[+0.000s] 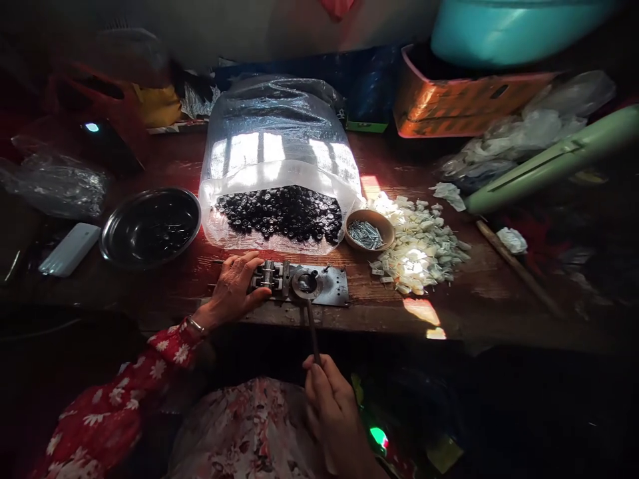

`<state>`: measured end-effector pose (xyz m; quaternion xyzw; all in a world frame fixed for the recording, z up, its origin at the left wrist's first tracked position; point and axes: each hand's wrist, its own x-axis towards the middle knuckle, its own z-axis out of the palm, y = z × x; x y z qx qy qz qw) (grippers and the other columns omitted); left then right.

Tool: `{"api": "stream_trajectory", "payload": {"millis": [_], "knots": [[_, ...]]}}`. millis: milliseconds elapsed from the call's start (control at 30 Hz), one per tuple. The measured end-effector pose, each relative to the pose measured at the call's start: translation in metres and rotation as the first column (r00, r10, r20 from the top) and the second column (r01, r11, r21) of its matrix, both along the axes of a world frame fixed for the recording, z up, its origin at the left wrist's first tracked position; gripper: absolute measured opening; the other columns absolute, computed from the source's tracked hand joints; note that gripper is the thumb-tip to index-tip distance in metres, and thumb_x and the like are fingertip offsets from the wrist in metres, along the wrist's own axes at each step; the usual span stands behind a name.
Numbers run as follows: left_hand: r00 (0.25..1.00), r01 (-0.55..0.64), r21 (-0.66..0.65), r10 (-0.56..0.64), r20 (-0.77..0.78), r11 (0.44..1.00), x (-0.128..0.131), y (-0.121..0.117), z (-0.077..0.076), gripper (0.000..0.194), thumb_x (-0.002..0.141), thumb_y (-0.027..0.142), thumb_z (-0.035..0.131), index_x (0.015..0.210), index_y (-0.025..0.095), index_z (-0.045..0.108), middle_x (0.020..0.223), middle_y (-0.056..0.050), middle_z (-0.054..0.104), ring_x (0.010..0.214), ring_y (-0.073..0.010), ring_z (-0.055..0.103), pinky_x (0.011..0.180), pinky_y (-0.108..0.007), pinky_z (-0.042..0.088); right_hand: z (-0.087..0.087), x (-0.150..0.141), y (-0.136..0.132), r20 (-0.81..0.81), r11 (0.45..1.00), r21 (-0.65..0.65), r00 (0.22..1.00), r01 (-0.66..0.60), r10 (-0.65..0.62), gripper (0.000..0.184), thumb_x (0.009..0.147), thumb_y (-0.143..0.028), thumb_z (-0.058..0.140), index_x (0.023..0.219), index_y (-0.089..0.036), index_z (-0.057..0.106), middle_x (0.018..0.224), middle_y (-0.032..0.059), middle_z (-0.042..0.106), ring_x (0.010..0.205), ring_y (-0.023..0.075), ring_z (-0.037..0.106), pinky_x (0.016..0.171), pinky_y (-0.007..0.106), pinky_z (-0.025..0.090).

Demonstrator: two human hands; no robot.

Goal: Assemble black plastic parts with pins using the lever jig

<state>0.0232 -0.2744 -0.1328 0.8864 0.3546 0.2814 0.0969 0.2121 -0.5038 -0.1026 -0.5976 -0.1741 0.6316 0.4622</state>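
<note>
A flat metal hand-press jig (332, 285) lies at the table's front edge, with a clamp block on its left and a round hub in the middle. My left hand (235, 287) is at the jig's left end, its thumb and fingers around the clamp block (268, 276). From the hub a lever (312, 326) points toward me. My right hand (332, 399) is wrapped round the lever's near end, below the table edge. Whether a small part sits inside the clamp block, I cannot tell.
Behind the jig, a translucent bag (279, 150) spills small black round parts (282, 213). To the right are a bowl (369, 229) of metal pins and a pile of whitish plastic pieces (419, 246). A metal basin (150, 226) and phone (70, 249) lie left; a green tube (554, 159) slants at right.
</note>
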Motion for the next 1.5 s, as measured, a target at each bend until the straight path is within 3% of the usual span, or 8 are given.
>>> {"api": "stream_trajectory", "payload": {"millis": [167, 300, 433, 567, 800, 1200, 1333, 1500], "knots": [[0.988, 0.154, -0.014, -0.154, -0.004, 0.988, -0.007, 0.007, 0.028, 0.031, 0.101, 0.026, 0.06, 0.131, 0.024, 0.06, 0.137, -0.009, 0.068, 0.14, -0.029, 0.054, 0.119, -0.051, 0.04, 0.0, 0.027, 0.002, 0.422, 0.963, 0.093, 0.886, -0.252, 0.191, 0.044, 0.107, -0.062, 0.041, 0.095, -0.023, 0.056, 0.07, -0.0043, 0.047, 0.059, 0.0126, 0.044, 0.054, 0.024, 0.035], [0.956, 0.278, -0.004, -0.277, -0.096, 0.961, -0.002, 0.017, 0.04, 0.024, 0.095, 0.018, 0.062, 0.117, 0.025, 0.068, 0.128, -0.006, 0.071, 0.134, -0.0293, 0.057, 0.117, -0.052, 0.04, -0.003, 0.081, 0.004, 0.818, 0.854, -0.039, 0.475, -0.519, 0.326, 0.036, 0.109, -0.05, 0.037, 0.089, -0.025, 0.054, 0.062, -0.002, 0.059, 0.053, 0.0169, 0.057, 0.053, 0.028, 0.031], [0.944, 0.323, -0.03, -0.324, -0.057, 0.946, 0.01, 0.019, 0.045, 0.02, 0.09, 0.014, 0.063, 0.107, 0.023, 0.068, 0.113, -0.005, 0.073, 0.118, -0.0269, 0.061, 0.111, -0.051, 0.044, -0.009, 0.147, 0.018, 0.964, 0.763, -0.181, 0.039, -0.62, 0.261, 0.037, 0.111, -0.046, 0.04, 0.091, -0.025, 0.063, 0.074, 0.0014, 0.074, 0.06, 0.0205, 0.069, 0.054, 0.03, 0.03], [0.949, 0.314, -0.087, -0.313, 0.032, 0.945, 0.016, 0.017, 0.047, 0.011, 0.091, 0.015, 0.063, 0.097, 0.023, 0.068, 0.11, -0.004, 0.073, 0.109, -0.0234, 0.062, 0.105, -0.048, 0.047, -0.015, 0.196, 0.057, 0.975, 0.796, -0.155, -0.218, -0.586, 0.029, 0.039, 0.111, -0.041, 0.041, 0.098, -0.023, 0.073, 0.083, 0.0064, 0.078, 0.07, 0.0224, 0.069, 0.061, 0.032, 0.036], [0.942, 0.335, -0.218, -0.319, 0.103, 0.917, 0.02, 0.024, 0.046, 0.01, 0.088, 0.017, 0.064, 0.082, 0.024, 0.067, 0.094, -0.003, 0.072, 0.098, -0.0223, 0.061, 0.096, -0.044, 0.052, -0.025, 0.205, 0.121, 0.985, 0.78, 0.018, -0.124, -0.626, -0.122, 0.027, 0.102, -0.027, 0.053, 0.108, -0.025, 0.079, 0.091, 0.0073, 0.076, 0.088, 0.0249, 0.066, 0.079, 0.036, 0.044], [0.944, 0.216, -0.201, -0.152, 0.291, 0.955, 0.019, 0.025, 0.049, 0.011, 0.092, 0.031, 0.068, 0.084, 0.023, 0.066, 0.089, -0.003, 0.073, 0.091, -0.0205, 0.066, 0.093, -0.041, 0.054, -0.02, 0.194, 0.135, 0.957, 0.754, 0.289, 0.208, -0.589, -0.204, 0.023, 0.096, -0.026, 0.059, 0.102, -0.026, 0.081, 0.106, 0.009, 0.072, 0.101, 0.0278, 0.066, 0.09, 0.044, 0.054], [0.947, -0.147, 0.066, 0.121, 0.297, 0.987, -0.018, 0.042, 0.059, 0.013, 0.094, 0.034, 0.069, 0.088, 0.023, 0.067, 0.091, -0.001, 0.073, 0.089, -0.0207, 0.067, 0.094, -0.043, 0.052, -0.023, 0.189, 0.141, 0.95, 0.751, 0.311, 0.21, -0.583, -0.231, 0.023, 0.097, -0.026, 0.059, 0.106, -0.027, 0.08, 0.108, 0.0088, 0.07, 0.103, 0.0277, 0.065, 0.092, 0.044, 0.054], [0.801, -0.597, 0.272, 0.581, 0.143, 0.755, -0.102, 0.064, 0.068, 0.015, 0.089, 0.039, 0.068, 0.091, 0.024, 0.07, 0.092, -0.007, 0.074, 0.098, -0.0318, 0.067, 0.096, -0.051, 0.046, -0.025, 0.174, 0.148, 0.949, 0.723, 0.315, 0.183, -0.615, -0.257, 0.024, 0.097, -0.022, 0.057, 0.107, -0.025, 0.079, 0.103, 0.0086, 0.071, 0.099, 0.0273, 0.062, 0.091, 0.044, 0.052]]}}
